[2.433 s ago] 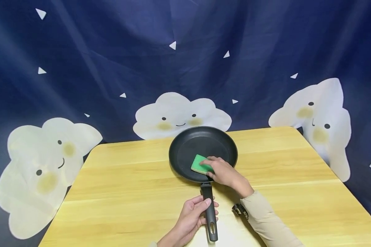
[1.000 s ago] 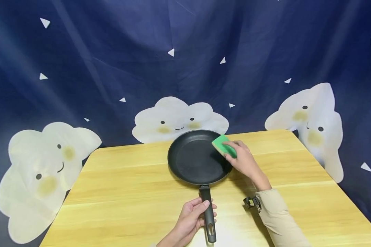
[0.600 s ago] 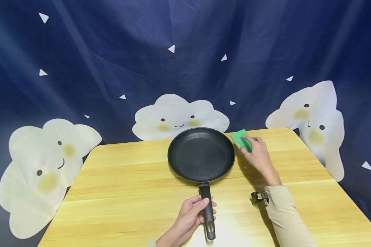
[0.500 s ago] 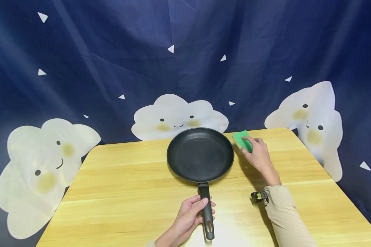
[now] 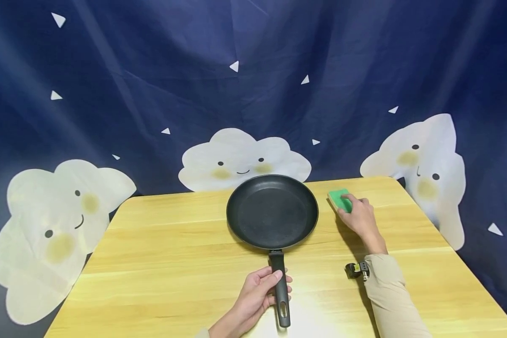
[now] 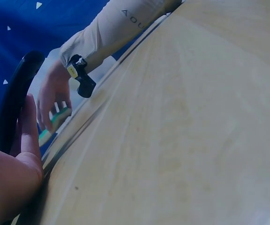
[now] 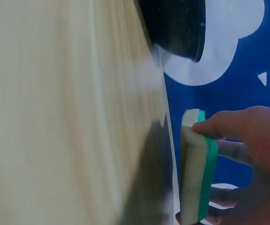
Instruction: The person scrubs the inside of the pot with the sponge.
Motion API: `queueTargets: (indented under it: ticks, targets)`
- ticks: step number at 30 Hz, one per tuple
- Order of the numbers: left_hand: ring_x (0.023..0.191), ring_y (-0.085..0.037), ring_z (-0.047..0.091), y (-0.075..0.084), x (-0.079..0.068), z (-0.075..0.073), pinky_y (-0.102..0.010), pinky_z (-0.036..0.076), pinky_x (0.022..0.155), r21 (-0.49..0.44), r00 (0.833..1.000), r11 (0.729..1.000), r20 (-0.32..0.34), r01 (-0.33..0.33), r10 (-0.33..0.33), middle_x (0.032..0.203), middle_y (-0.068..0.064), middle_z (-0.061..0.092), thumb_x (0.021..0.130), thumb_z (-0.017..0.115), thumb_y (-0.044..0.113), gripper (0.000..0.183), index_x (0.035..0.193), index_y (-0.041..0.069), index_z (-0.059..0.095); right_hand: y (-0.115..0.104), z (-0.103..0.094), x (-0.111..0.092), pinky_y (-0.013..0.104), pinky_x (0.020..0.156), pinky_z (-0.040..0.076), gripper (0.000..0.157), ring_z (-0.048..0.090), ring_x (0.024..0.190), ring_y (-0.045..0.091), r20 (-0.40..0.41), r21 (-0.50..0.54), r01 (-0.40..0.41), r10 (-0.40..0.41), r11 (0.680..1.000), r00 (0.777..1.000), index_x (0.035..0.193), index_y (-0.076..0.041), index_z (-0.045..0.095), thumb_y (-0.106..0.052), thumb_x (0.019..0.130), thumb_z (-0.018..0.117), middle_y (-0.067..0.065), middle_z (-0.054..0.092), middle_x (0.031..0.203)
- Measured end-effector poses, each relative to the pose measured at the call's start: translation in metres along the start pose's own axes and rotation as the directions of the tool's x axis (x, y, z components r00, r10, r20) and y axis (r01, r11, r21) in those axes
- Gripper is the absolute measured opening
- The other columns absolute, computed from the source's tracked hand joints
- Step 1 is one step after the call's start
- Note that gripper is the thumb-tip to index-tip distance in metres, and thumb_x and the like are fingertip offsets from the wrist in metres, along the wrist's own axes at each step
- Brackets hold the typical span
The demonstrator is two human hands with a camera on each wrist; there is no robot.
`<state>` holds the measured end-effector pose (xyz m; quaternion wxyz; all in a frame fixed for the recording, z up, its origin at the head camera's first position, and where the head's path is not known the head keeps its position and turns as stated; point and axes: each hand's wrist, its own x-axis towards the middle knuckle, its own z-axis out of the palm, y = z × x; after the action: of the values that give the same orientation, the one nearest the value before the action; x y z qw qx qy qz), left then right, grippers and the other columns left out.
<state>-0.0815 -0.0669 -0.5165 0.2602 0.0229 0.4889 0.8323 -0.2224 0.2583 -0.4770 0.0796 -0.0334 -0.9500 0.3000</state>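
A black frying pan (image 5: 272,211) sits near the middle of the table, its handle (image 5: 282,300) pointing toward me. My left hand (image 5: 253,298) grips that handle, thumb on top and fingers wrapped beneath; the left wrist view shows the same grip on the dark handle (image 6: 19,93). To the right of the pan, my right hand (image 5: 360,217) pinches a sponge (image 5: 339,199) with a green top and a pale underside. In the right wrist view the sponge (image 7: 198,173) is held by its edges between thumb and fingers, close over the tabletop, with a shadow beside it.
The light wooden table (image 5: 165,263) ends at a back edge just behind the pan. Beyond it hangs a dark blue curtain (image 5: 253,70) printed with white clouds and triangles. A black camera mount (image 5: 357,270) sits at my right wrist.
My right hand has carried the sponge from inside the pan over its right rim to the table's right side, then lower. The left hand keeps its grip on the handle.
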Motion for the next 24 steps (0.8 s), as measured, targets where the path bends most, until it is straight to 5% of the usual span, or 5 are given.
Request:
queueTargets:
  ticks: [11, 16, 24]
  targets:
    - [0.094, -0.019, 0.073, 0.002, 0.0, -0.003, -0.036, 0.062, 0.084, -0.006, 1.0, 1.0, 0.018, 0.024, -0.024, 0.113, -0.015, 0.072, 0.102, 0.066, 0.022, 0.053, 0.136, -0.016, 0.05, 0.003, -0.001, -0.004, 0.067, 0.08, 0.046, 0.055, 0.042, 0.115, 0.062, 0.097, -0.053, -0.058, 0.063, 0.997, 0.993, 0.147, -0.004, 0.048, -0.024, 0.098, 0.061, 0.043, 0.04, 0.131]
    - [0.097, -0.02, 0.072, 0.005, 0.0, -0.005, -0.034, 0.062, 0.082, -0.022, 0.996, 0.997, 0.055, 0.069, -0.068, 0.116, -0.016, 0.071, 0.104, 0.063, 0.026, 0.053, 0.137, -0.014, 0.05, 0.002, -0.008, -0.005, 0.069, 0.083, 0.047, 0.058, 0.042, 0.117, 0.063, 0.147, -0.05, -0.024, 0.031, 0.998, 0.989, 0.149, -0.003, 0.045, -0.027, 0.099, 0.061, 0.045, 0.04, 0.132]
    - [0.098, -0.025, 0.072, 0.039, 0.0, -0.036, -0.045, 0.062, 0.086, 0.107, 0.988, 0.989, 0.107, 0.104, -0.116, 0.112, -0.018, 0.072, 0.109, 0.052, 0.034, 0.049, 0.131, -0.01, 0.058, -0.006, -0.025, -0.001, 0.076, 0.098, 0.039, 0.06, 0.038, 0.126, 0.065, 0.134, -0.014, 0.068, -0.065, 0.998, 0.989, 0.149, 0.004, 0.043, -0.027, 0.102, 0.063, 0.046, 0.041, 0.138]
